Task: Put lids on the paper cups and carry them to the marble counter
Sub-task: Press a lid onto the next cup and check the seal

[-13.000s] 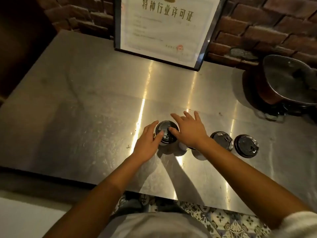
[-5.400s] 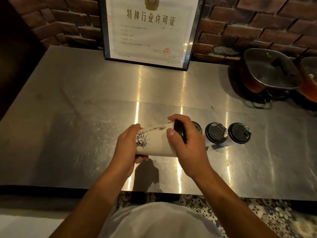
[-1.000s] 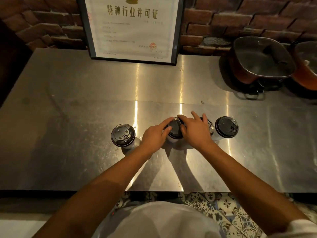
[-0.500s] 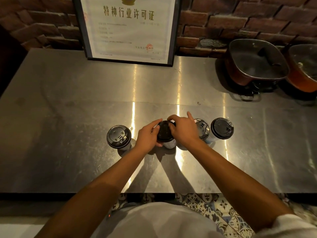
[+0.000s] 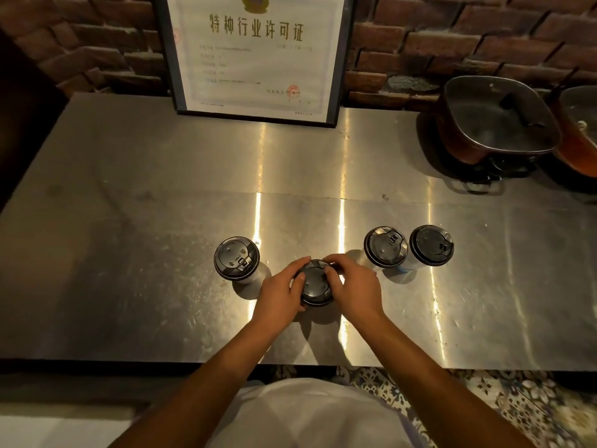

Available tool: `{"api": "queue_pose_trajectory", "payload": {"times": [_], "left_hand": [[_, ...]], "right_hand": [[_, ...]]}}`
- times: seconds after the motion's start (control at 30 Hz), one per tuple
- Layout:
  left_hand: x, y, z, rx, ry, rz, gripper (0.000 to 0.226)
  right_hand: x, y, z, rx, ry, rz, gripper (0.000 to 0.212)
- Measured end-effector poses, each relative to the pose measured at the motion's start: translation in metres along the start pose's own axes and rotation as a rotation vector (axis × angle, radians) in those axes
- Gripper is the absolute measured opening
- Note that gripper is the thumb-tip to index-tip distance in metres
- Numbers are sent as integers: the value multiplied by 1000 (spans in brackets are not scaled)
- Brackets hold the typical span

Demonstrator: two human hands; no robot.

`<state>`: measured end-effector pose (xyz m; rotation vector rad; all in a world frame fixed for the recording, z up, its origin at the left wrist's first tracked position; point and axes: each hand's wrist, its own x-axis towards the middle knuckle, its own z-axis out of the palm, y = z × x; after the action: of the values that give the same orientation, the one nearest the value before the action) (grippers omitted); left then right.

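Near edge of the steel table (image 5: 129,318) runs straight across just ahead of the torso, patterned floor tile (image 5: 517,409) showing below it at right. Both hands sit close to that edge: left hand (image 5: 281,294) and right hand (image 5: 357,287) clasp the black lid (image 5: 315,286) of the centre cup from either side, fingertips on the rim, cup body hidden under them.

Lidded paper cups: 4 total, all upright on the steel.
- left cup (image 5: 236,258), just beside the left hand
- centre cup, held
- two right cups (image 5: 385,246) (image 5: 431,245), touching or nearly

Wide bare steel left, right and behind the row.

Far edge: 1 framed certificate (image 5: 255,56) leaning on brick wall (image 5: 452,37); 2 pans, one (image 5: 497,121) fully in view, the second (image 5: 580,130) cut by the frame. Marble counter not in view.
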<state>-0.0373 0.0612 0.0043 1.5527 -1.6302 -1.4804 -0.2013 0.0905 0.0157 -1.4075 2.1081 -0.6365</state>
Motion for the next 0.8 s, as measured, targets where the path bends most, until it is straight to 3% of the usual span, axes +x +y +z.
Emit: {"api": "queue_pose_trajectory", "payload": {"times": [0.27, 0.4, 0.53, 0.67, 0.8], "left_hand": [[-8, -4, 6, -116, -60, -17, 34], [-7, -7, 11, -79, -45, 9, 34], [-8, -10, 17, -102, -12, 2, 34], [-11, -13, 22, -116, 26, -14, 34], [-11, -13, 22, -156, 14, -25, 38]], "right_hand": [[-16, 3, 9, 173, 53, 122, 28], [-9, -18, 17, 116, 84, 28, 36], [5, -27, 32, 5, 23, 124, 36], [9, -22, 35, -121, 22, 99, 39], [15, -27, 23, -251, -102, 3, 39]]}}
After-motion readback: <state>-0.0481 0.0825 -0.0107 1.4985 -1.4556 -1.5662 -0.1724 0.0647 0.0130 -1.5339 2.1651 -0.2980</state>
